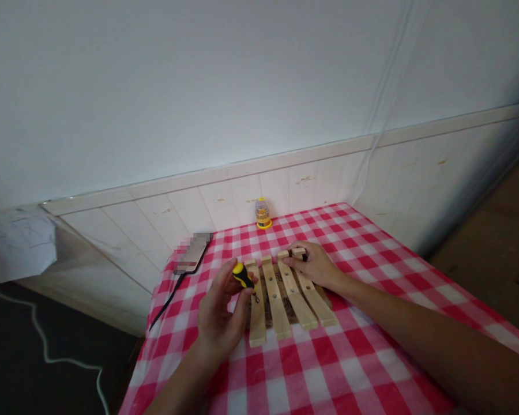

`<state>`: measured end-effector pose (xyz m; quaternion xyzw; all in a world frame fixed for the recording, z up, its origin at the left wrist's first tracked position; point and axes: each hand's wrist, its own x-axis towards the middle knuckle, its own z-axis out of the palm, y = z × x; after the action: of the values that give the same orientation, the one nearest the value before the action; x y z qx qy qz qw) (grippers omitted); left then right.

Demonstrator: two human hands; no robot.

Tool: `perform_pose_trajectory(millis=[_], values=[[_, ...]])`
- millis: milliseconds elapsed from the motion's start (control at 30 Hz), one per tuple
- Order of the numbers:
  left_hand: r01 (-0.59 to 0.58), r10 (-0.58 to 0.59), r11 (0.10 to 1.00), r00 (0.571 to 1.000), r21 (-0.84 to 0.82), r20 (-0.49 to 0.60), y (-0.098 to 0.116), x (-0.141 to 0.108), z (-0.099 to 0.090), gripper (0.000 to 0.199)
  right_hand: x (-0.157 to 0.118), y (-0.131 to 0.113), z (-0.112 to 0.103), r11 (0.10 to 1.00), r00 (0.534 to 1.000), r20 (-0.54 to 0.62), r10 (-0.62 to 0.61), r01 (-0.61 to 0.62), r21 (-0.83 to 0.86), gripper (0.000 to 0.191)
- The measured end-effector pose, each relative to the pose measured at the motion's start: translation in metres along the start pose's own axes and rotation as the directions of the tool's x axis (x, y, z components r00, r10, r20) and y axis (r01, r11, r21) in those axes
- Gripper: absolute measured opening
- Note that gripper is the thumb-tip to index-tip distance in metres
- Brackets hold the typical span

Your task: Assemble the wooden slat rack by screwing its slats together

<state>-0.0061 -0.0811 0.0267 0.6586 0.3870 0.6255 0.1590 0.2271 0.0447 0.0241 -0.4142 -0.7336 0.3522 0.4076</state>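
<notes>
My left hand is closed around a short screwdriver with a yellow and black handle. Its tip points down at the leftmost of several pale wooden slats. These slats lie side by side over a brown patterned piece, mostly hidden below them, and screw heads or holes show in some. My right hand grips the far ends of the slats on the right, thumb on top; the fingers beneath are partly hidden.
A red and white checked cloth covers the table. Near the wall stands a clear container with yellow ends. A dark-framed flat object, partly blurred out, lies at the left edge with a black strap or handle.
</notes>
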Motion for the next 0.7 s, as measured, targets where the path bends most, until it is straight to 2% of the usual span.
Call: perform_pose_trajectory(millis=[200,400,700], values=[[-0.022,0.022,1.000,0.993,-0.004,-0.114,0.0005,0.0008,0.0035,0.064,-0.0004,0.0010,-0.0003,1.000,1.000,0.007,0.003,-0.003,0.003,0.013],[-0.019,0.014,0.999,0.994,-0.048,-0.108,0.0045,0.0019,0.0034,0.062,0.0003,0.0022,-0.0004,1.000,1.000,0.003,0.011,-0.011,-0.008,0.013],[-0.047,0.052,0.998,0.986,0.034,-0.161,0.0001,0.0022,0.0063,0.063,0.0004,-0.0009,-0.0005,1.000,1.000,0.005,0.011,-0.011,-0.015,0.015]])
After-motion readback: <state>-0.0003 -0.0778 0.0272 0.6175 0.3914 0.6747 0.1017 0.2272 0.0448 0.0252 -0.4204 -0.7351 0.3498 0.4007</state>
